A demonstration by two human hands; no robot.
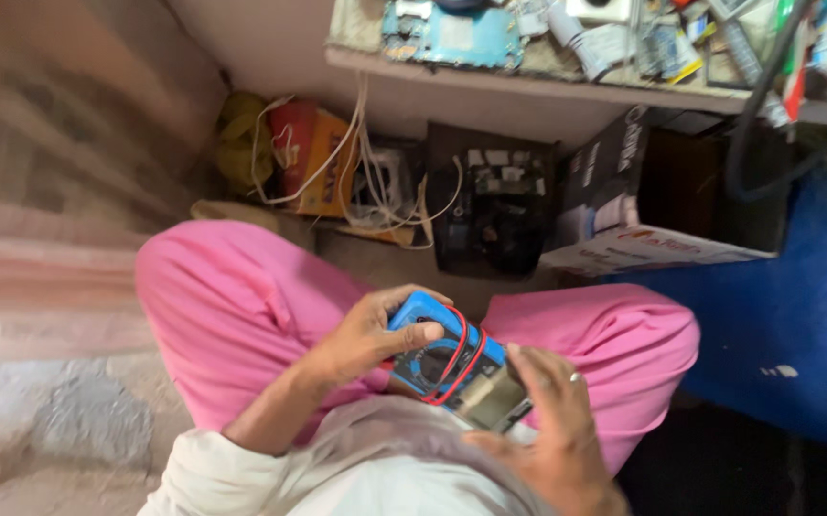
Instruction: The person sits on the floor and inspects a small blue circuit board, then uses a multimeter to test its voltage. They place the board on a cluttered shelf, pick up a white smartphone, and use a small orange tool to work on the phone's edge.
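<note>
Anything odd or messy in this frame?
Yes. The blue multimeter in the left hand has red and black leads wound around its body. The right hand cradles its lower end. Behind, white cables spill loose and tangled from the shelf over boxes.

Cluttered shelf (528, 81) bears a circuit board (451, 36).

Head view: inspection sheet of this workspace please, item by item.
Surface: person sits cross-legged in pink trousers on the floor; work rests over the lap.
Job's things: blue multimeter, red and black leads wound round it.
Clutter: low shelf crowded with circuit boards and small parts; cardboard box below.
Grippers: left hand grips the multimeter's top; right hand supports its lower end.
Cables: white wires hang from the shelf.
Surroundings: blue sheet at right.
</note>
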